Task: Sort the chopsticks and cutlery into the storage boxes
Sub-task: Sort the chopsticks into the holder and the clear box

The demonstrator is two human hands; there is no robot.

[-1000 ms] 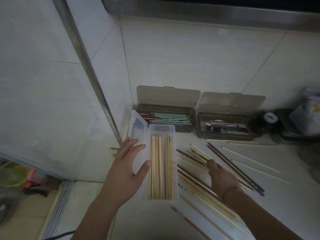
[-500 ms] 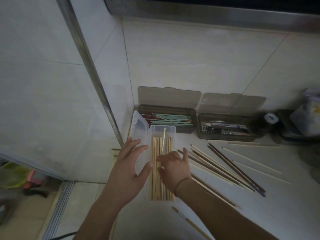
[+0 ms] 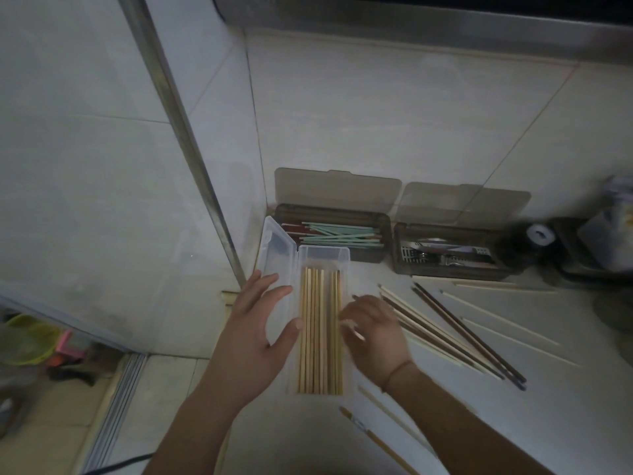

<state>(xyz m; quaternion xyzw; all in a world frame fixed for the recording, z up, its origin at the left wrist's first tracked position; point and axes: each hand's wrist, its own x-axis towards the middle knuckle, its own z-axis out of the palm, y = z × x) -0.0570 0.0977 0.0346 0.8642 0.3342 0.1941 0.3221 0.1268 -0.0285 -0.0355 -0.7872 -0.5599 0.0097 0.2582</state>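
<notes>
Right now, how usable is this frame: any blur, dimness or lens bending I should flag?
Head view: dim overall, with a dark cast. The right hand is smeared by motion blur at the fingers; the left hand and the clear box are sharper. The metal wall strip bows from wide-angle distortion. The right edge is murky.

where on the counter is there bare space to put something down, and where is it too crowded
Bare counter opens toward the front right, past the spread of loose chopsticks. It is crowded between the clear box and that spread, where the right hand works, and along the wall, where the two brown boxes sit.
</notes>
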